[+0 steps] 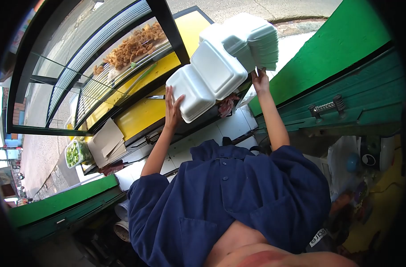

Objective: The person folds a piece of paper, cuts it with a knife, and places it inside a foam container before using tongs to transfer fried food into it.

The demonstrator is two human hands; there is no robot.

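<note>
A white foam takeout container (192, 95) lies hinged open, its lid part raised and leaning to the right. My left hand (172, 107) grips its left end, thumb on the near side and fingers along the edge. Behind and to the right is a stack of nested white foam containers (263, 42), also unfolded. My right hand (260, 81) is closed at the lower edge of that stack, fingertips against the foam and partly hidden. Under the open container, a crumpled reddish plastic bag (228, 106) shows in part.
A glass-sided display case (100, 75) with fried pieces (134, 46) and green-handled tongs (143, 76) stands at left. Near its lower corner are brown paper sheets (106, 142) and a clear tub of chopped greens (74, 153). Green panels (318, 71) border the right side.
</note>
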